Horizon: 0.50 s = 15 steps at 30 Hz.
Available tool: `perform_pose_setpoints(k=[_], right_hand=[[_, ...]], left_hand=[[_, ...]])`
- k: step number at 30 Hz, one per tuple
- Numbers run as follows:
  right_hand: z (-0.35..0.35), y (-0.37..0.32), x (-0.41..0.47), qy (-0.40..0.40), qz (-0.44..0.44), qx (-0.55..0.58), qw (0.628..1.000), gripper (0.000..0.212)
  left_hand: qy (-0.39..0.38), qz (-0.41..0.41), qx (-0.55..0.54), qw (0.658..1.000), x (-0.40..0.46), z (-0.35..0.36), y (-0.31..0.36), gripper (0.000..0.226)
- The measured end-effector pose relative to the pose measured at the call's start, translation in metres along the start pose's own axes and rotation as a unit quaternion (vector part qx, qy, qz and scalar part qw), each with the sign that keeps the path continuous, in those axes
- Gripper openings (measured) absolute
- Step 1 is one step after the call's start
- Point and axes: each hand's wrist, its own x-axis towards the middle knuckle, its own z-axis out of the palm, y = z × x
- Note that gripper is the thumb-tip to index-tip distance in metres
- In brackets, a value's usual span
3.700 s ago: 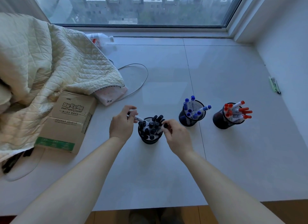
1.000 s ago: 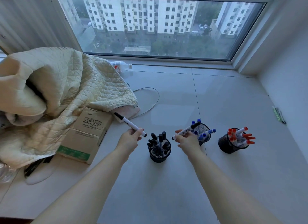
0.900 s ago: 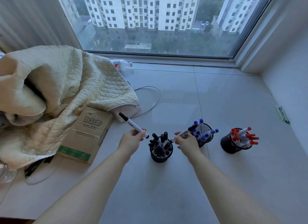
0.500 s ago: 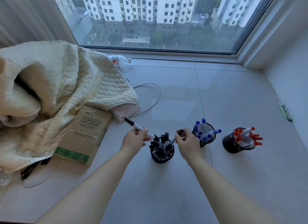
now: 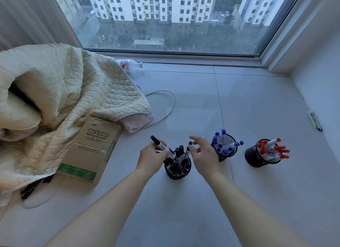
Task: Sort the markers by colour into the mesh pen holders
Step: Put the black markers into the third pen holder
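1. One black-capped marker [image 5: 162, 147] pinched in left hand [image 5: 151, 157], just left of black-marker holder [image 5: 177, 170]; long axis slanted, cap up and away to the left, lower end over the holder's rim.
2. Right hand [image 5: 203, 154] just right of that holder, fingers spread, gripping nothing.
3. White barrel, black cap; matched the markers packed inside.
4. Blue holder [image 5: 223, 148] and red holder [image 5: 260, 155] further right on worktop [image 5: 248, 107].

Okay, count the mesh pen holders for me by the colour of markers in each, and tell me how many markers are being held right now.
Holder with black markers: 1
Holder with blue markers: 1
Holder with red markers: 1
Markers held: 1, a black marker in the left hand; the right hand holds none
Total: 3 holders, 1 held marker
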Motion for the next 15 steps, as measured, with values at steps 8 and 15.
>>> perform_pose_setpoints(k=[8, 15], right_hand=[[-0.001, 0.000, 0.007, -0.027, -0.012, -0.052, 0.998, 0.021], [0.004, 0.013, -0.005, -0.121, 0.046, -0.062, 0.990, 0.023]], left_hand=[[-0.003, -0.003, 0.039, 0.999, -0.003, 0.006, 0.000, 0.021], [0.054, 0.088, 0.117, 0.988, -0.010, 0.006, 0.001, 0.017]])
